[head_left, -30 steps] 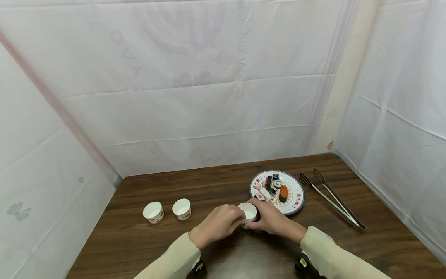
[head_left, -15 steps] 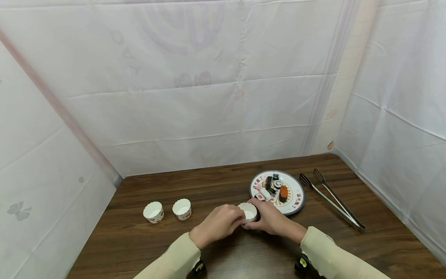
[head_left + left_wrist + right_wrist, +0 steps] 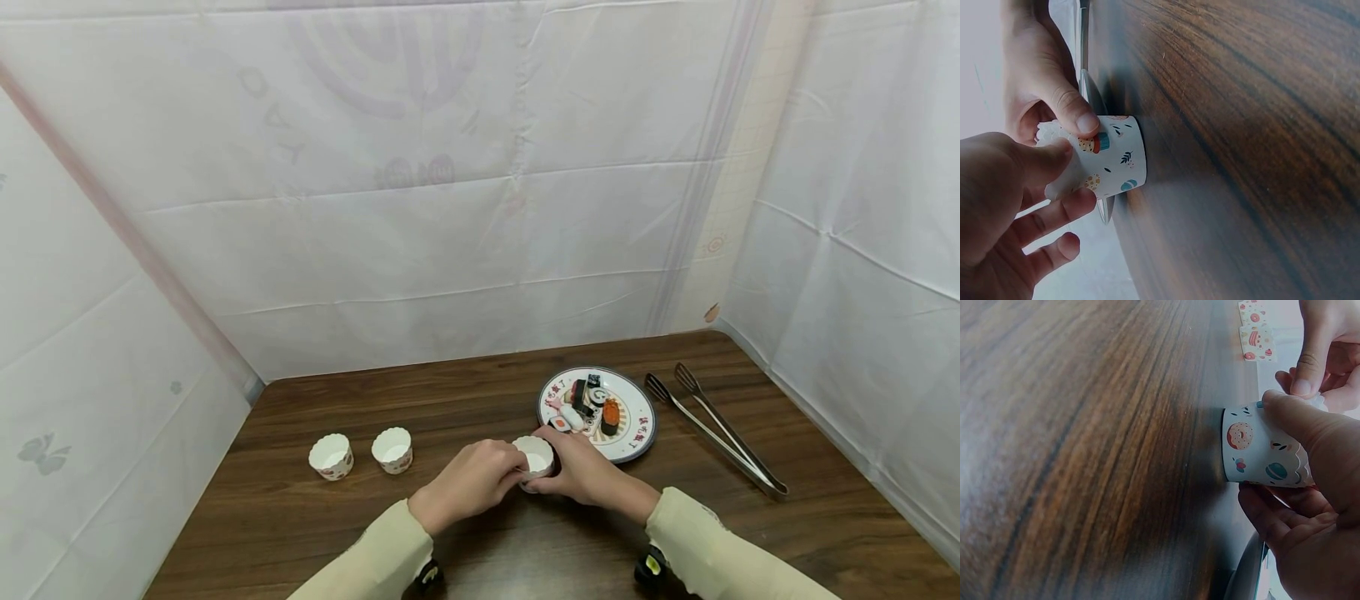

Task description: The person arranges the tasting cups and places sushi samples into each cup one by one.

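Note:
A paper baking cup (image 3: 537, 454) with a scalloped rim stands upright on the table between my two hands. Small cake and leaf prints cover its white wall, seen in the left wrist view. My left hand (image 3: 474, 478) pinches the cup's rim with thumb and fingers. From the other side, my right hand (image 3: 587, 473) grips the cup, thumb on the near wall and fingers curled round behind. Whether more cups are nested inside it, I cannot tell. Two similar baking cups, a left one (image 3: 331, 456) and a right one (image 3: 392, 450), stand apart to the left.
Just behind my right hand lies a round plate (image 3: 634, 414) bearing several sushi pieces (image 3: 611, 416). Metal tongs (image 3: 723, 437) rest right of it, jaws spread and pointing away. White cloth (image 3: 420, 275) hangs behind and beside the dark wooden table (image 3: 300, 533).

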`<state>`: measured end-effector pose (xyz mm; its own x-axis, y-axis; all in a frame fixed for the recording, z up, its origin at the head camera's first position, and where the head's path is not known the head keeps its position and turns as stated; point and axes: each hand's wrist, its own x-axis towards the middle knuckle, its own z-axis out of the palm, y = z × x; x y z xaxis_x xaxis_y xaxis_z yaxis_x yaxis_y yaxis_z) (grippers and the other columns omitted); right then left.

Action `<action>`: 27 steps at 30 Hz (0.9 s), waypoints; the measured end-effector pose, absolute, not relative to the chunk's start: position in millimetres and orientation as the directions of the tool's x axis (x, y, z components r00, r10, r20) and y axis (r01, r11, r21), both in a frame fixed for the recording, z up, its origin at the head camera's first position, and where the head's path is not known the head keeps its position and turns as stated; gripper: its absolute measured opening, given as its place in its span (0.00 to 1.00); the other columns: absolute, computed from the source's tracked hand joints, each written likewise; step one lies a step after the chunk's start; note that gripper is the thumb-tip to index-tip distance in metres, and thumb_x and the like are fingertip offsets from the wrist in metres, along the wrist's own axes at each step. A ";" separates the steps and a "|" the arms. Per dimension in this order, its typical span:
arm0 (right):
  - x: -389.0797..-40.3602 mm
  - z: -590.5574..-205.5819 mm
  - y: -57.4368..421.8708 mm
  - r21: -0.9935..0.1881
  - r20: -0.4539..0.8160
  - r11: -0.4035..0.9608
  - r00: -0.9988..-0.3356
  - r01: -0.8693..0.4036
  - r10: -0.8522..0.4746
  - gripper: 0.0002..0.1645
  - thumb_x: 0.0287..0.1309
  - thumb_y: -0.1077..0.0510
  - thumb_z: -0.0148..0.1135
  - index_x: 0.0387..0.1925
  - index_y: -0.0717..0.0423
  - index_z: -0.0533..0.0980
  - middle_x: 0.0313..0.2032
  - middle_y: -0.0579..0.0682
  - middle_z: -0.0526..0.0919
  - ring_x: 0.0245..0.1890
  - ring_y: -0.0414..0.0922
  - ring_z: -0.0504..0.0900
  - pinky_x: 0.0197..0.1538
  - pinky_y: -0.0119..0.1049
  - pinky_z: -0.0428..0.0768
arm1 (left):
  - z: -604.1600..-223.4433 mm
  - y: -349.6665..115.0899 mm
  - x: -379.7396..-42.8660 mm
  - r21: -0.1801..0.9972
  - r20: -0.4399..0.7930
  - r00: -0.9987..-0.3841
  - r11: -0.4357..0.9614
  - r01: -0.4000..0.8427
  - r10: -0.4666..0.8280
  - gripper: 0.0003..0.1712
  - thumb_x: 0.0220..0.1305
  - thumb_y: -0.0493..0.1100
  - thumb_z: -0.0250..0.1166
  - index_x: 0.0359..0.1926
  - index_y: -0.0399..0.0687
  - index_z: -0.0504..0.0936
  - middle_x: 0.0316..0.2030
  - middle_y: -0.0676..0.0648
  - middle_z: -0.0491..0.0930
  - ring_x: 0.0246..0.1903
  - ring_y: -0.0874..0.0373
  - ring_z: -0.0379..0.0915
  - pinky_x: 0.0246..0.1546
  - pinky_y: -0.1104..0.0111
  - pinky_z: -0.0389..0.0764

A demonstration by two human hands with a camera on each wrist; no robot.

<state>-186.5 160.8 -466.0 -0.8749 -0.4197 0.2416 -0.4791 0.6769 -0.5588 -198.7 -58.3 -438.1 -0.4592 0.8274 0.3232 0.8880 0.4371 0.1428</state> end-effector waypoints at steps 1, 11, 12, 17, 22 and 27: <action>-186.6 -465.8 160.8 -0.558 0.241 0.678 -0.875 -0.479 -0.420 0.34 0.50 0.44 0.81 0.55 0.50 0.77 0.44 0.41 0.86 0.41 0.39 0.83 0.45 0.40 0.80 | -438.0 -58.3 -198.8 0.140 0.324 -0.458 0.437 0.888 0.827 0.07 0.66 0.39 0.72 0.31 0.52 0.83 0.30 0.58 0.82 0.30 0.70 0.74 0.34 0.75 0.77; -187.7 -464.3 160.5 -0.560 0.233 0.678 -0.876 -0.476 -0.423 0.35 0.50 0.44 0.82 0.55 0.51 0.77 0.45 0.42 0.85 0.42 0.38 0.82 0.45 0.38 0.81 | -438.1 -59.2 -199.5 0.115 0.355 -0.449 0.438 0.892 0.820 0.07 0.64 0.39 0.74 0.31 0.53 0.84 0.29 0.58 0.82 0.29 0.69 0.75 0.32 0.75 0.78; -187.8 -464.5 160.5 -0.559 0.235 0.678 -0.875 -0.478 -0.423 0.35 0.50 0.44 0.82 0.55 0.51 0.77 0.45 0.42 0.85 0.42 0.38 0.82 0.45 0.38 0.81 | -438.3 -59.3 -199.5 0.112 0.362 -0.447 0.438 0.892 0.818 0.08 0.63 0.39 0.74 0.30 0.53 0.84 0.29 0.58 0.82 0.29 0.69 0.75 0.32 0.75 0.78; -188.1 -465.9 160.6 -0.550 0.237 0.685 -0.876 -0.477 -0.420 0.34 0.50 0.43 0.82 0.54 0.51 0.77 0.42 0.40 0.84 0.41 0.38 0.82 0.44 0.38 0.81 | -439.1 -59.5 -199.7 0.082 0.410 -0.423 0.429 0.900 0.808 0.09 0.60 0.39 0.76 0.30 0.52 0.83 0.28 0.58 0.81 0.28 0.68 0.76 0.31 0.74 0.78; -188.8 -468.1 160.8 -0.544 0.231 0.696 -0.881 -0.469 -0.413 0.34 0.49 0.41 0.81 0.52 0.52 0.76 0.39 0.40 0.83 0.38 0.37 0.81 0.40 0.37 0.79 | -438.4 -59.7 -200.1 0.055 0.460 -0.387 0.410 0.910 0.799 0.10 0.57 0.40 0.78 0.29 0.52 0.83 0.28 0.58 0.81 0.27 0.69 0.75 0.30 0.76 0.77; -188.8 -469.1 161.5 -0.555 0.225 0.693 -0.885 -0.461 -0.409 0.36 0.49 0.41 0.81 0.53 0.53 0.76 0.40 0.41 0.84 0.39 0.37 0.81 0.40 0.36 0.80 | -434.0 -61.7 -198.4 0.075 0.455 -0.399 0.412 0.908 0.796 0.07 0.61 0.39 0.76 0.31 0.53 0.84 0.29 0.58 0.82 0.29 0.68 0.76 0.32 0.76 0.78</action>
